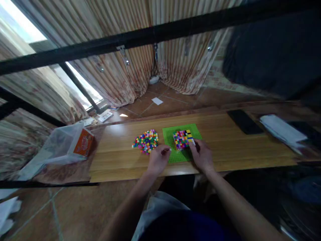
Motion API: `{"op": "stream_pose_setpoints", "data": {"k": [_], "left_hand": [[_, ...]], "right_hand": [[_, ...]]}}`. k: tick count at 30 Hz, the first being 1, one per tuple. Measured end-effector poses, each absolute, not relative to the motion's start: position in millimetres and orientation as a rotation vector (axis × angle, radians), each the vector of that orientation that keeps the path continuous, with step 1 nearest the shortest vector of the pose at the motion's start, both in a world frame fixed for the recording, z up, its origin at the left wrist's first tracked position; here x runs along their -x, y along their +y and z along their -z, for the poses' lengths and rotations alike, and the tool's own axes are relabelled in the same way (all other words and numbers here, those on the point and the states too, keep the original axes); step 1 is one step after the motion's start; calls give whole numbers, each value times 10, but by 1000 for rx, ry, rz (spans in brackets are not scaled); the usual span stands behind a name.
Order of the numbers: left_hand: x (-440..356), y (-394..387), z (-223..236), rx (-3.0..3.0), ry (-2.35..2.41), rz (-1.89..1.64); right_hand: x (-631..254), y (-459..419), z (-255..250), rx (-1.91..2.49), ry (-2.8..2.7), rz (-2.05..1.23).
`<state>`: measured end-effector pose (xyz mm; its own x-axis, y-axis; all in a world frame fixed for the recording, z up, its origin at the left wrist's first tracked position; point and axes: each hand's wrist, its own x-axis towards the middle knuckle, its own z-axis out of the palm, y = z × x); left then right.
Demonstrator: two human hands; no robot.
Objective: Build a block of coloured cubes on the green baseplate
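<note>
You seem to be in the middle of fitting small bricks together, adding pieces to the multicoloured brick block (181,139) that sits near the middle of the green baseplate (167,134) on the wooden table (117,157). Your left hand (159,158) is nearly closed, thumb and finger pinching what looks like 1 small pale piece (170,149) by the baseplate's left edge. Your right hand (202,154) is partly curled, its fingertips at the block's near right corner; you cannot tell from here whether they grip it or only rest there. The next move probably calls for lining that piece up squarely and pressing it down while your right hand keeps the block steady. The block looks roughly square and tightly packed, mostly pink, red, purple and white, with yellow and black toward its far right corner. Loose bricks (145,141) lie heaped to the left, just beside the baseplate.
</note>
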<state>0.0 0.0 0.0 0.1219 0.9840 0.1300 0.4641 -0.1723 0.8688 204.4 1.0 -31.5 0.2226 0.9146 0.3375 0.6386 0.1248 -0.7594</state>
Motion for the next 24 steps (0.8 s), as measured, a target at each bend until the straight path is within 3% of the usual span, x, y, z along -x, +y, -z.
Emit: {"op": "stream_pose_setpoints", "data": {"k": [24], "left_hand": [[-302,120,68,-1901,1465,-981]], "right_hand": [[-2049,8,306,1599,-1509,-373]]}}
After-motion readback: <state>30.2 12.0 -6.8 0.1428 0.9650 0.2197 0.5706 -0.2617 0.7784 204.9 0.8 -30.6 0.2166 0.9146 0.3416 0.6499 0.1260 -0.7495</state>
